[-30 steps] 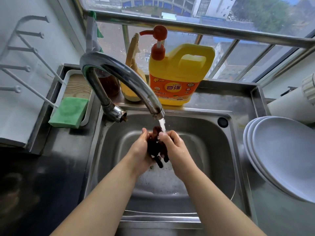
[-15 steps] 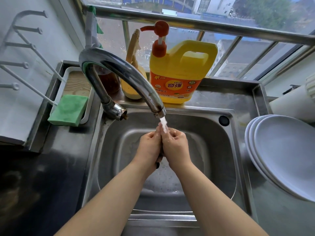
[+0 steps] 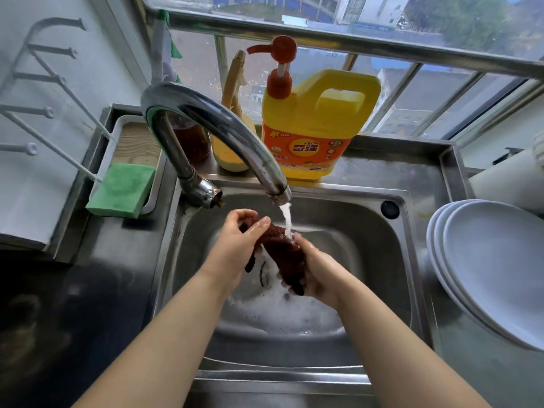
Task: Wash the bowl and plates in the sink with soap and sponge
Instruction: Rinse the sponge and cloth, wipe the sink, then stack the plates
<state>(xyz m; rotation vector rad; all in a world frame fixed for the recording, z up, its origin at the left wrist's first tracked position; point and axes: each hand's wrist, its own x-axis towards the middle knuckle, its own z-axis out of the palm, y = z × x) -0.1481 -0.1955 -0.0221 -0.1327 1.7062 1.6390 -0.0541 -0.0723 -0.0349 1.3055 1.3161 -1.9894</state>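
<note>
The plates, stacked clean-looking right of the sink, look wet, slippery and breakable, best taken by the rim, while both hands, left hand and right hand, grip a dark soft scrubber.

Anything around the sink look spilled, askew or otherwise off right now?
Nothing is spilled or damaged. One oddity: the green sponge overhangs the front of its tray at left, unused. Both hands hold a dark red cloth under the tap instead. The white plates sit stacked beside the sink.
</note>
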